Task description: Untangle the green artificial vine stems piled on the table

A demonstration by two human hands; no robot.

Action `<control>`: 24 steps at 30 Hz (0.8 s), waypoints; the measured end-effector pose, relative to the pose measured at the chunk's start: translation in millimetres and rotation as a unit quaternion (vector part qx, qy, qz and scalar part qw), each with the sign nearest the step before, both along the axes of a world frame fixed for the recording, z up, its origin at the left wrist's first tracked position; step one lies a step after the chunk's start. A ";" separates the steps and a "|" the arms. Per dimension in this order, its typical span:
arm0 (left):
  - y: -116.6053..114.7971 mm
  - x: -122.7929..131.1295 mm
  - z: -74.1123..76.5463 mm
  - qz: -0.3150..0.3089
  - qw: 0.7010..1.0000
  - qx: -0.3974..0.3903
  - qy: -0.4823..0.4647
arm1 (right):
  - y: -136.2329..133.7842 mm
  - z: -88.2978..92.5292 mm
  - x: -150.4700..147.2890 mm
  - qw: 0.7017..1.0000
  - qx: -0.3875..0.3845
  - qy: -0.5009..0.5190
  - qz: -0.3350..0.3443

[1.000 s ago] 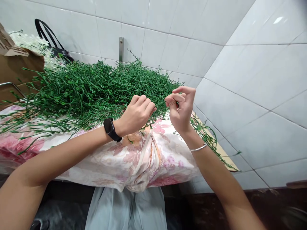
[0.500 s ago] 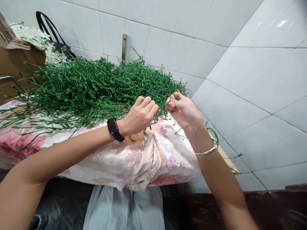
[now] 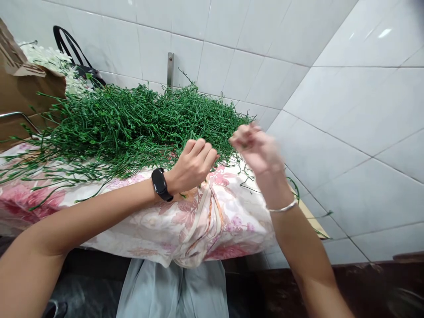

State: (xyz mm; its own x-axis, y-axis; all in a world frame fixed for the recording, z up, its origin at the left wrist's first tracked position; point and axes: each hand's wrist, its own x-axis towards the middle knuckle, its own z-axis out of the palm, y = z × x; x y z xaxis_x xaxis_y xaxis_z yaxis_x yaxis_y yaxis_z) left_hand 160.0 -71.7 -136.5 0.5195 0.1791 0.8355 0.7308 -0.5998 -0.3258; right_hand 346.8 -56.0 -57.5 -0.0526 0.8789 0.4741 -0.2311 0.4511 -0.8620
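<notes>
My left hand (image 3: 194,163), with a black watch on its wrist, is closed in a fist over the front edge of a large heap of green artificial stems (image 3: 142,119). Its fingertips and whatever they grip are hidden behind the knuckles. A small green tip shows below that wrist. To the right, my right hand (image 3: 256,148) is raised at the heap's right end, palm side toward me, smeared by motion. Its fingers look curled, but I cannot make out what is in them. The heap lies on a flowered cloth (image 3: 149,234).
White artificial flowers (image 3: 49,59) and a brown cardboard box (image 3: 29,90) stand at the left, near a black strap (image 3: 71,44). Behind is a tiled wall (image 3: 258,35) with a metal strip (image 3: 170,70). A pale yellow board (image 3: 313,216) sits at the right beyond my forearm.
My right hand has turned and moved slightly right, away from my left fist, and is now blurred. The left hand stays closed in nearly the same place.
</notes>
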 end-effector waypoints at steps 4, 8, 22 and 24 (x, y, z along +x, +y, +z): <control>1.4 0.0 -8.2 -0.030 0.996 -0.084 -0.025 | 11.5 13.3 42.5 0.985 0.098 0.087 -0.111; 11.5 -1.7 1.2 -0.101 0.955 -0.225 -0.167 | 19.4 -7.0 35.0 0.986 0.093 -0.091 -0.108; 29.1 -19.8 14.3 -0.327 0.784 -0.419 -0.319 | 2.2 -45.4 -15.6 0.899 0.252 -0.343 -0.101; 29.3 -17.9 11.6 -0.354 0.768 -0.437 -0.307 | 1.0 -50.6 -20.3 0.890 0.262 -0.361 -0.095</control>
